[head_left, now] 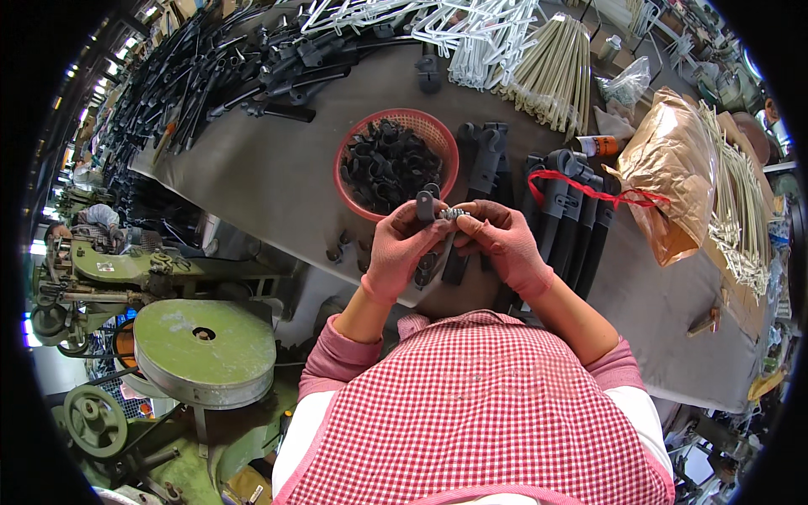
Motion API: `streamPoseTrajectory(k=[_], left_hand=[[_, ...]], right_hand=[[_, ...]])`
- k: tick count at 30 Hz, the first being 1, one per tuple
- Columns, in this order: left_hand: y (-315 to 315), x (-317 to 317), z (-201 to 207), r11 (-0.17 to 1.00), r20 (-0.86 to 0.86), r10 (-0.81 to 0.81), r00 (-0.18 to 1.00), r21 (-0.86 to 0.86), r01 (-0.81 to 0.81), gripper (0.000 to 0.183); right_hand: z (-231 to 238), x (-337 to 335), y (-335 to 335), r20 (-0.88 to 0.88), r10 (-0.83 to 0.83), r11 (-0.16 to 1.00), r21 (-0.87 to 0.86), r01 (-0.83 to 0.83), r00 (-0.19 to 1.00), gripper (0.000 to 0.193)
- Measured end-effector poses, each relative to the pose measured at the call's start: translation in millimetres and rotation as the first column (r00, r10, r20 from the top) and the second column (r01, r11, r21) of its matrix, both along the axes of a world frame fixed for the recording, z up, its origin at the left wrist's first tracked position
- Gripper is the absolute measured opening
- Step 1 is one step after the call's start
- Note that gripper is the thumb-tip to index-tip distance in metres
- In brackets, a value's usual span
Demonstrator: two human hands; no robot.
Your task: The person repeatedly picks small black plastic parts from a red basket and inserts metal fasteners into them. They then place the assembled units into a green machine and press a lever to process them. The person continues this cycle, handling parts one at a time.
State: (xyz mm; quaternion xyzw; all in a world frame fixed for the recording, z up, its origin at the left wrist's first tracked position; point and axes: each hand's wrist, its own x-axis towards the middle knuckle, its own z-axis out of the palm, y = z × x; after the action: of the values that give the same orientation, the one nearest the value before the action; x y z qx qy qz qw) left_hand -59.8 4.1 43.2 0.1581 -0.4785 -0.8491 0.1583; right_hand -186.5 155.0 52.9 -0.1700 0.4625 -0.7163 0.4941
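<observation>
Both my hands wear pink work gloves with darkened fingers and meet over the near edge of the table. My left hand (397,250) is closed on a small black clip (427,205) with a rounded, holed upper end. A short coiled metal spring (454,214) lies across the gap between the hands, pinched by the fingers of my right hand (511,251). Whether the spring touches the clip I cannot tell. Just beyond my hands stands a red plastic basket (343,187) of similar black clips (391,164). A few loose clips (337,246) lie left of my left hand.
Black tubular parts (572,219) lie right of my hands, with a red ribbon (560,175) across them. Farther right is a brown paper bag (669,168). White wire frames (488,42), pale rods (555,71) and black parts (278,71) cover the far side. A green machine (202,337) stands left.
</observation>
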Motion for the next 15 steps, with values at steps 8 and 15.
streamPoseTrajectory(k=[8, 15], left_hand=[[12.6, 3.0, 7.1, 0.936, -0.015, 0.077, 0.997, -0.344, -0.078, 0.015], [32.8, 2.7, 2.4, 0.954, 0.093, 0.206, 0.974, -0.242, -0.178, 0.004]], right_hand=[[8.2, 8.1, 5.9, -0.359, 0.065, 0.983, 0.184, 0.002, 0.931, 0.016], [8.8, 15.3, 5.7, -0.998, -0.009, 0.937, 0.014, 0.348, 0.065, 0.018]])
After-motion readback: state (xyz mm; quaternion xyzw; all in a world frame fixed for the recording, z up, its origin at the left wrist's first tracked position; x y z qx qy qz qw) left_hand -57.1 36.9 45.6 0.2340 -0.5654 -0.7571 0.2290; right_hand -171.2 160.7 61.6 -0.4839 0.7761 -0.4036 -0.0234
